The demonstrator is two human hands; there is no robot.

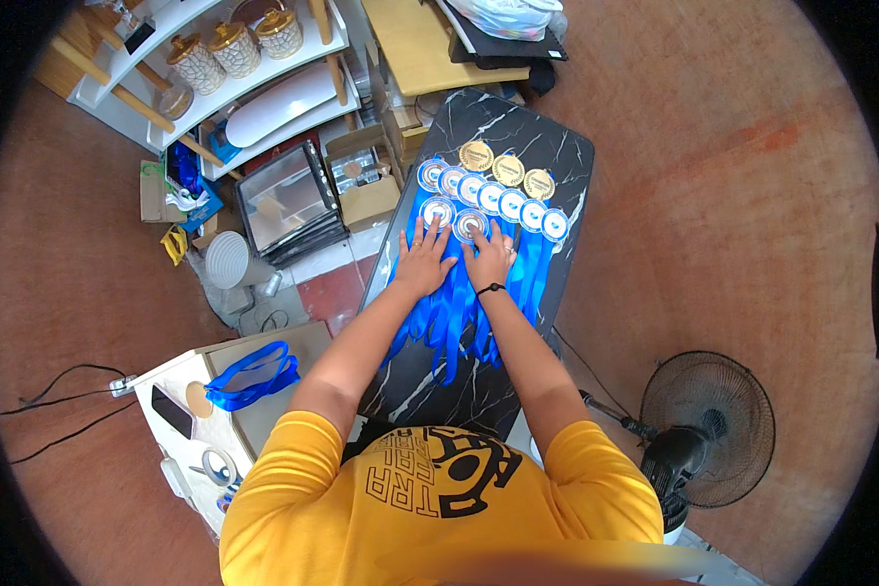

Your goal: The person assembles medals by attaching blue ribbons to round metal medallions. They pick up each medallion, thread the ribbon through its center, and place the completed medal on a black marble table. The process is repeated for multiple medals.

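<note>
At four o'clock — black fan (723, 430). At eleven — white shelving (313, 53) bearing three gold-lidded canisters (233, 51). At eight, phone (173, 413); at twelve, plastic bag (508, 17).

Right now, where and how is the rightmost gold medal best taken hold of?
Probably by its right rim, coming from the right with the right hand, pinching the edge between thumb and finger. The gold medal is a round disc lying flat on the black marble-patterned table, with bare tabletop to its right; white-centred medals crowd its near side.
</note>
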